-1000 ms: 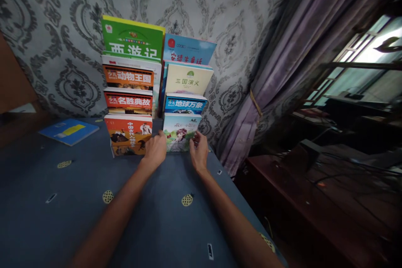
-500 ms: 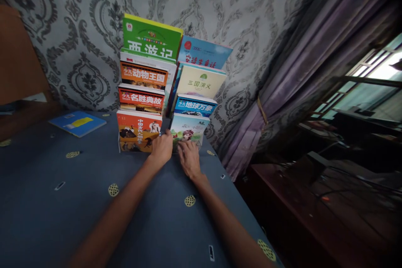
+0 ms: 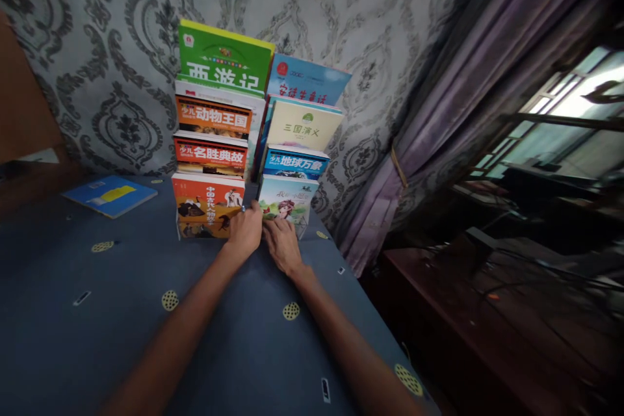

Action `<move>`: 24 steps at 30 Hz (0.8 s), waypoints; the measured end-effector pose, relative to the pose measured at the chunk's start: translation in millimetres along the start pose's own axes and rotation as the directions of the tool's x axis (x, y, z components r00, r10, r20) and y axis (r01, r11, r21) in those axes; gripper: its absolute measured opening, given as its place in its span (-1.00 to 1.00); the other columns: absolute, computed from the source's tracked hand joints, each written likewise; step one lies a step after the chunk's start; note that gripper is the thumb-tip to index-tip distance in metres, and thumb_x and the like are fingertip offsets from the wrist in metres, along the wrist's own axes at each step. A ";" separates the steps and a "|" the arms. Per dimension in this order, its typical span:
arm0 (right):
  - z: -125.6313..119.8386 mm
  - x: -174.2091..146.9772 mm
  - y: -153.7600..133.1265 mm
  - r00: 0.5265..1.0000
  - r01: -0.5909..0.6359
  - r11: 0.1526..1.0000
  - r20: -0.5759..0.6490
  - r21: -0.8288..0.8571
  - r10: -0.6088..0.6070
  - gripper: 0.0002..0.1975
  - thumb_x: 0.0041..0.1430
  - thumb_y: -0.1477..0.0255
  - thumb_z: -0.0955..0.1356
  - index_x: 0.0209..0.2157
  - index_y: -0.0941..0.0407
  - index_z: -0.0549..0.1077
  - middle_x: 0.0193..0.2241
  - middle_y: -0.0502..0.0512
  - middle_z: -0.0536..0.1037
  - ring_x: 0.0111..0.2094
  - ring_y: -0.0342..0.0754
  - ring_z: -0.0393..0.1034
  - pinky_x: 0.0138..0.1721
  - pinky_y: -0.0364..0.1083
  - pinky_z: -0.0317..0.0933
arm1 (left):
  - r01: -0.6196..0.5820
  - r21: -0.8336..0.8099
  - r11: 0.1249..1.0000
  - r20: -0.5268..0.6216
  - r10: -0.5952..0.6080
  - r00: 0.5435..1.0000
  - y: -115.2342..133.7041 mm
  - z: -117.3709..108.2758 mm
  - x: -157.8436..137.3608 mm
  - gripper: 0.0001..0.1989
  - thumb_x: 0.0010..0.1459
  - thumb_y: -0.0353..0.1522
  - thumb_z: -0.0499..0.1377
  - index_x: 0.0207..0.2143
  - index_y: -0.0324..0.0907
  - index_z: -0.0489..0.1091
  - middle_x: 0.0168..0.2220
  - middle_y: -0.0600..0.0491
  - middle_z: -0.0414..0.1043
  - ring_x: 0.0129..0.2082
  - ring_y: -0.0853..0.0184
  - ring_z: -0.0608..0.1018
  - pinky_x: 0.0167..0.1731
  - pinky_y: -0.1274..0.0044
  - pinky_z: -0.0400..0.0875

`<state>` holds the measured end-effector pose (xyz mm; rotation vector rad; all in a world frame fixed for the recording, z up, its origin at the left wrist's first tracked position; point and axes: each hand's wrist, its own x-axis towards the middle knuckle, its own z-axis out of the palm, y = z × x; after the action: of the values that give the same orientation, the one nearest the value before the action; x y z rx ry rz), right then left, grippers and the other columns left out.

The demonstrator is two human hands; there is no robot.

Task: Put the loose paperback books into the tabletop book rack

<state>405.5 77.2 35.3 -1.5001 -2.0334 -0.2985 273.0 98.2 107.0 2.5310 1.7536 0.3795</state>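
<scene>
Two columns of upright children's books stand in a stepped, partly see-through rack (image 3: 303,229). My left hand (image 3: 246,229) is closed at the inner edge of the front left orange book (image 3: 195,205); its fingertips are hidden, so what it grips does not show. A ring is on one of its fingers. Just right of it, my right hand (image 3: 283,246) rests with bent, slightly parted fingers against the lower front of the right-hand book (image 3: 273,194), which has a drawn figure on its cover. Behind them rise a green book (image 3: 224,55) and a light-blue book (image 3: 309,78).
A blue book with a yellow patch (image 3: 110,196) lies flat on the dark patterned tablecloth (image 3: 219,338), left of the rack. Patterned wallpaper stands behind. A tied purple curtain (image 3: 385,201) hangs at right, beside a dark red surface (image 3: 429,299) with cables.
The view has shifted slightly, so the rack and table appear a little further left. My right hand has moved slightly left toward my left hand. The books keep their places.
</scene>
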 end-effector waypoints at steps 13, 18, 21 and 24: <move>-7.4 -10.0 38.6 0.913 -0.232 0.972 -0.335 0.046 0.234 -0.71 0.36 0.43 0.21 -0.11 0.12 0.55 -0.18 0.22 0.52 -0.13 0.11 0.33 -0.06 0.09 0.27 | 0.015 0.021 1.000 -0.040 -0.014 0.999 3.9 -2.5 -1.8 -0.60 0.31 -0.58 -0.15 0.12 -0.39 0.25 -0.17 -0.30 0.58 -0.10 0.03 0.65 -0.16 0.33 0.53; -5.7 -13.5 44.8 0.867 -0.276 0.957 -0.406 0.089 0.288 -0.71 0.32 0.43 0.21 -0.11 0.10 0.54 -0.14 0.23 0.47 -0.07 0.12 0.30 -0.02 0.12 0.25 | 0.007 0.025 1.000 -0.040 -0.006 0.999 3.7 -3.1 -3.0 -0.56 0.29 -0.61 -0.14 0.17 -0.43 0.22 -0.17 -0.31 0.58 -0.10 0.02 0.65 -0.16 0.31 0.54; -2.7 -13.8 44.7 0.833 -0.282 0.953 -0.464 0.114 0.302 -0.72 0.30 0.42 0.22 -0.12 0.09 0.54 -0.03 0.25 0.44 0.03 0.13 0.27 0.06 0.17 0.22 | 0.004 0.006 1.000 -0.041 -0.003 0.999 3.1 -2.8 -3.1 -0.56 0.29 -0.61 -0.14 0.18 -0.45 0.21 -0.15 -0.32 0.58 -0.08 0.02 0.64 -0.14 0.29 0.53; -2.4 -13.9 47.4 0.827 -0.275 0.949 -0.466 0.152 0.315 -0.73 0.28 0.40 0.23 -0.14 0.08 0.54 0.03 0.25 0.43 0.09 0.15 0.24 0.12 0.20 0.17 | 0.010 -0.018 1.000 -0.038 -0.010 0.999 3.0 -3.1 -3.0 -0.55 0.28 -0.63 -0.16 0.18 -0.45 0.21 -0.14 -0.33 0.57 -0.07 0.03 0.64 -0.13 0.30 0.53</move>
<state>452.9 81.1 21.6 -1.4836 -1.3795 -0.4153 274.1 94.0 110.0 2.5186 1.7669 0.4438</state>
